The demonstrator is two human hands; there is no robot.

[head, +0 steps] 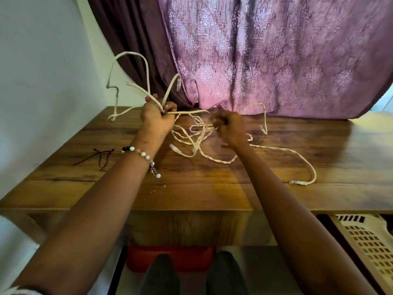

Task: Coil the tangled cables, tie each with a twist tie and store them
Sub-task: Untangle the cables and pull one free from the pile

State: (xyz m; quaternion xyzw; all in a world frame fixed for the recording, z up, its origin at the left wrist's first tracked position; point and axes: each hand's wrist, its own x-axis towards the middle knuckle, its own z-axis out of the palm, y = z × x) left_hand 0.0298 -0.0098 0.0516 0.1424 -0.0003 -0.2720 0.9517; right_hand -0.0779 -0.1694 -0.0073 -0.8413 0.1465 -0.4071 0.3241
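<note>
Left hand: the left hand (158, 116) is raised above the far left part of the wooden table (191, 184), fingers curled tight round several strands of the cream cables (197, 145).
Cable above left grip: loops rise out of the fist toward the wall; one clear-plug end (178, 83) stands up in front of the purple curtain (276, 56).
Cable leaving left grip: one strand runs level from the fist rightward, toward the other hand.
Right hand: the right hand (228, 129) is blurred; fingers curled at the tangle, seemingly pinching strands, but the exact hold cannot be told.
Tangle: lies on the table between and just below the two hands, strands crossing and twisted together.
Loose ends: one plug (297, 182) lies well to the right of the right hand; another plug (173, 148) lies below the left fist.
Twist ties: dark twist ties (100, 157) lie on the table's left side, apart from both hands.
Wrist: a bead bracelet (144, 155) on the left wrist.
Lower right: a cream perforated basket (365, 241) beside the table.
</note>
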